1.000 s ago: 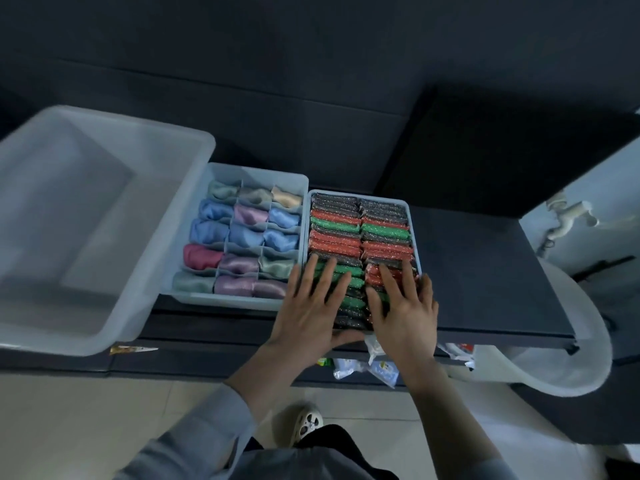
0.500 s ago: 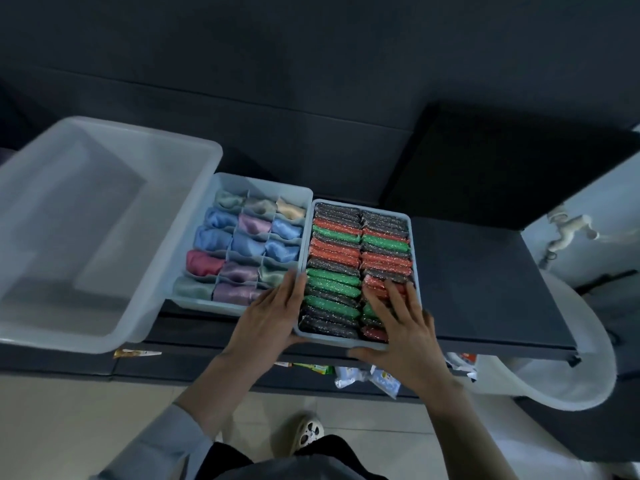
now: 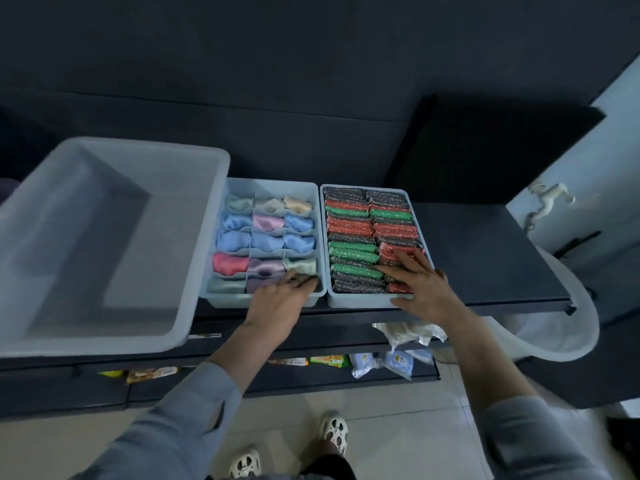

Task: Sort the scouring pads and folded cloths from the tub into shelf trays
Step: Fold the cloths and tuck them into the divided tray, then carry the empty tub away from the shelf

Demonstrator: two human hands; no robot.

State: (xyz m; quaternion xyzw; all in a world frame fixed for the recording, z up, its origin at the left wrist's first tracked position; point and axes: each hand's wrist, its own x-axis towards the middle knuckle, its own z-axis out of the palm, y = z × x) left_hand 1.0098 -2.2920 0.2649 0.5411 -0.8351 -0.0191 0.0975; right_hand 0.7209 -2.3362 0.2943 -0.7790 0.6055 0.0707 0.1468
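Note:
Two pale blue trays stand side by side on the dark shelf [image 3: 485, 251]. The divided tray [image 3: 270, 183] holds folded cloths [image 3: 266, 221] in blue, pink, lilac and cream, one per cell. The right tray [image 3: 363, 302] is packed with two rows of glittery scouring pads [image 3: 349, 223] in black, red and green. My left hand [image 3: 277, 299] lies with straight fingers on the cloths at the divided tray's near right corner. My right hand [image 3: 422, 285] rests flat on the pads at the right tray's near right corner. The big translucent tub [image 3: 100, 237] sits to the left, nothing visible inside.
Packets of goods [image 3: 398, 362] lie on lower shelves under the trays. A white basin [image 3: 561, 323] with a tap [image 3: 550, 199] on the pale wall stands to the right. Bare dark shelf stretches right of the pad tray. Pale shoes [image 3: 332, 431] stand on the tiled floor.
My left hand slid off the pads and leftwards onto the cloth tray's near right corner. My right hand stayed flat on the pads, shifting slightly right. The view drew closer.

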